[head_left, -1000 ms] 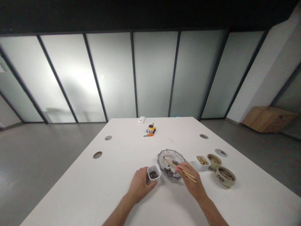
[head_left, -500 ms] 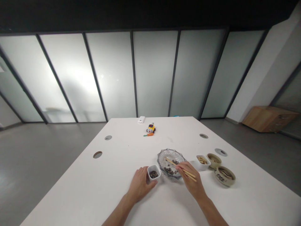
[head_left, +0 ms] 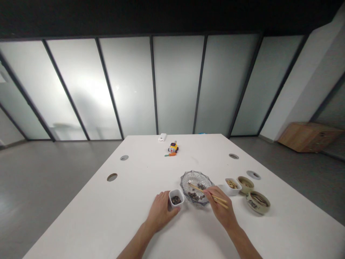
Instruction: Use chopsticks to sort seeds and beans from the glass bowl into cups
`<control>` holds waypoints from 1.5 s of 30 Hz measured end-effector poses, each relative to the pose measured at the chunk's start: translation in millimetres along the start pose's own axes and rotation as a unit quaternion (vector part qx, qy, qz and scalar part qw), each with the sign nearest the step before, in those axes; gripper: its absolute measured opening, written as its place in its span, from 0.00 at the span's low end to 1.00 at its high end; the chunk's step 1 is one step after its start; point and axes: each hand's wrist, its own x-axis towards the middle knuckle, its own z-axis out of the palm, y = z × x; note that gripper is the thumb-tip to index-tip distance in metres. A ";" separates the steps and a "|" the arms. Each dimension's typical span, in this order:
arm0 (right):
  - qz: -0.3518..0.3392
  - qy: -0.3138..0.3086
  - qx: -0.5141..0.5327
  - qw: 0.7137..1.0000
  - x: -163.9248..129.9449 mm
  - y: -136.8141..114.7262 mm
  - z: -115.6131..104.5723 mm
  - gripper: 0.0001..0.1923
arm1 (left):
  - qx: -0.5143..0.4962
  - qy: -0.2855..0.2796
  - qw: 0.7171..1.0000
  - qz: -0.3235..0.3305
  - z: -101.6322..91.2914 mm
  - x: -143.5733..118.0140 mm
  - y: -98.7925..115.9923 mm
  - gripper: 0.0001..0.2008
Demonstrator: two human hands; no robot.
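Though small, bowl point(head_left: 198, 177) seemingly between hands point(head_left: 161, 213) point(head_left: 221, 211)

A: What can you make out of the person's body?

B: The left grip point(head_left: 161, 212), left of the glass bowl point(head_left: 184, 184), is a bare hand with slim fingers and a rounded thumb.

A: And the other one?

B: The right grip point(head_left: 222, 213), at the bowl's near right, is bare too, with a plain, smooth back.

A: The wrists?

B: Uncovered, both of them, and narrower than what lies either side.

A: Forearms?

B: The left forearm point(head_left: 137, 237), nearer than the bowl and to its left, is slender and bare as far as it shows; the right forearm point(head_left: 244, 241), nearer and to the bowl's right, matches it
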 end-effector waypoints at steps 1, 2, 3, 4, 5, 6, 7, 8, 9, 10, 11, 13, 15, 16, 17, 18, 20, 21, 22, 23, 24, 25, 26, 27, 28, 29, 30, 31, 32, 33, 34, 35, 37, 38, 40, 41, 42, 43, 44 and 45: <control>-0.001 0.000 0.000 1.000 0.4 -0.4 0.1 0.22 | 0.000 -0.001 1.000 0.001 0.2 0.0 -0.1 0.16; -0.002 0.001 0.000 1.000 0.8 -0.7 0.0 0.23 | 0.000 0.000 1.000 0.002 0.4 -0.1 -0.2 0.16; -0.002 0.003 0.001 1.000 1.3 -1.2 -0.2 0.23 | 0.000 0.001 1.000 0.004 0.6 -0.1 -0.4 0.16; -0.002 0.004 0.003 1.000 1.8 -1.8 -0.6 0.23 | 0.000 0.002 1.000 0.006 0.7 -0.1 -0.5 0.16; -0.001 0.005 0.006 1.000 2.2 -2.5 -1.0 0.23 | 0.000 0.003 1.000 0.006 0.7 -0.1 -0.5 0.16; 0.000 0.005 0.011 1.000 2.5 -3.3 -1.3 0.23 | 0.000 0.003 1.000 0.006 0.6 -0.1 -0.5 0.16; -0.001 0.005 0.016 1.000 2.7 -4.1 -1.6 0.23 | 0.000 0.003 1.000 0.005 0.5 -0.1 -0.4 0.16; -0.001 0.004 0.022 1.000 2.8 -4.8 -1.7 0.22 | 0.001 0.002 1.000 0.004 0.2 -0.1 -0.2 0.16; -0.001 0.003 0.027 1.000 2.8 -5.4 -1.8 0.22 | 0.000 0.001 1.000 0.002 -0.1 -0.2 0.1 0.16; 0.000 0.001 0.030 1.000 2.6 -5.8 -1.8 0.22 | 0.000 0.001 1.000 0.002 -0.4 -0.3 0.5 0.16; 0.002 0.000 0.031 1.000 2.4 -5.9 -1.8 0.21 | -0.001 0.000 1.000 0.001 -0.7 -0.5 0.8 0.16; 0.009 -0.002 0.031 0.999 1.7 -5.1 -1.9 0.21 | -0.001 -0.001 1.000 -0.002 -1.2 -0.8 1.4 0.16; 0.016 0.001 0.032 0.999 1.2 -3.2 -2.5 0.21 | 0.001 -0.003 1.000 -0.004 -1.5 -1.1 1.8 0.16; 0.019 0.005 0.033 0.999 1.0 -2.0 -2.9 0.21 | 0.002 -0.004 1.000 -0.005 -1.6 -1.1 1.9 0.16; 0.026 0.009 0.035 0.999 1.0 -0.8 -3.5 0.22 | 0.004 -0.006 1.000 -0.007 -1.6 -1.1 2.0 0.16; 0.037 0.017 0.039 0.998 1.1 0.5 -4.2 0.22 | 0.006 -0.007 1.000 -0.008 -1.6 -1.1 2.0 0.16; 0.073 0.041 0.047 0.995 1.5 2.7 -5.4 0.23 | 0.008 -0.009 1.000 -0.008 -1.6 -1.1 1.8 0.16; 0.090 0.054 0.047 0.993 1.8 3.5 -5.8 0.24 | 0.007 -0.009 1.000 -0.007 -1.4 -1.1 1.7 0.16; 0.107 0.068 0.051 0.991 2.1 3.9 -6.0 0.25 | 0.005 -0.009 1.000 -0.006 -1.3 -1.1 1.6 0.16; 0.124 0.080 0.062 0.987 2.5 4.0 -5.9 0.26 | 0.003 -0.008 1.000 -0.005 -1.0 -1.1 1.3 0.17; 0.141 0.088 0.081 0.983 3.0 3.6 -5.7 0.27 | 0.000 -0.007 1.000 -0.004 -0.7 -1.2 1.1 0.17; 0.157 0.089 0.108 0.978 3.4 2.7 -5.4 0.28 | -0.001 -0.006 1.000 -0.003 -0.3 -1.1 0.7 0.16; 0.171 0.084 0.136 0.972 3.8 1.4 -5.2 0.28 | -0.001 -0.005 1.000 -0.002 0.3 -1.0 0.3 0.16; 0.180 0.074 0.159 0.968 4.2 -0.3 -5.1 0.29 | 0.000 -0.005 1.000 -0.001 0.8 -0.9 -0.2 0.16; 0.181 0.062 0.170 0.967 4.5 -2.2 -5.5 0.29 | 0.002 -0.005 1.000 0.000 1.4 -0.6 -0.7 0.16; 0.172 0.052 0.165 0.970 4.9 -4.0 -6.4 0.29 | 0.005 -0.005 1.000 0.001 2.1 -0.4 -1.3 0.16; 0.157 0.052 0.148 0.975 5.2 -5.5 -7.9 0.29 | 0.008 -0.005 1.000 0.001 2.7 -0.2 -1.9 0.16; 0.140 0.058 0.123 0.981 5.6 -6.5 -10.1 0.29 | 0.011 -0.005 1.000 0.001 3.3 0.0 -2.4 0.17; 0.120 0.068 0.094 0.986 6.1 -6.9 -12.7 0.29 | 0.012 -0.004 1.000 0.001 3.8 0.1 -2.8 0.17; 0.099 0.077 0.063 0.990 6.6 -6.6 -15.7 0.28 | 0.013 -0.002 1.000 0.001 4.1 0.1 -2.9 0.17; 0.077 0.079 0.035 0.993 7.2 -5.9 -18.7 0.28 | 0.012 -0.001 1.000 0.002 4.3 0.1 -3.0 0.17; 0.056 0.074 0.010 0.996 7.9 -4.8 -21.6 0.27 | 0.012 -0.001 1.000 0.002 4.3 0.0 -2.8 0.17; 0.022 0.049 -0.024 0.998 9.3 -2.6 -25.9 0.27 | 0.011 -0.003 1.000 0.001 3.8 -0.3 -2.1 0.17; 0.011 0.036 -0.033 0.999 10.0 -1.9 -27.1 0.27 | 0.011 -0.003 1.000 0.001 3.4 -0.4 -1.7 0.17; 0.002 0.013 -0.040 0.999 11.2 -1.5 -27.6 0.28 | 0.011 -0.005 1.000 -0.001 2.5 -0.7 -0.8 0.17; 0.001 0.003 -0.039 0.999 11.7 -1.8 -27.1 0.28 | 0.012 -0.005 1.000 -0.001 2.0 -0.9 -0.5 0.17; 0.001 -0.006 -0.037 0.999 12.0 -2.3 -26.4 0.27 | 0.013 -0.006 1.000 -0.002 1.5 -1.1 -0.1 0.17; 0.002 -0.014 -0.035 0.999 12.1 -2.8 -25.6 0.27 | 0.014 -0.006 1.000 -0.002 1.1 -1.4 0.1 0.17; 0.004 -0.019 -0.032 0.999 12.0 -3.3 -24.9 0.27 | 0.014 -0.006 1.000 -0.002 0.7 -1.7 0.4 0.17; 0.005 -0.024 -0.028 0.999 11.8 -3.6 -24.4 0.26 | 0.014 -0.005 1.000 -0.002 0.4 -1.9 0.6 0.16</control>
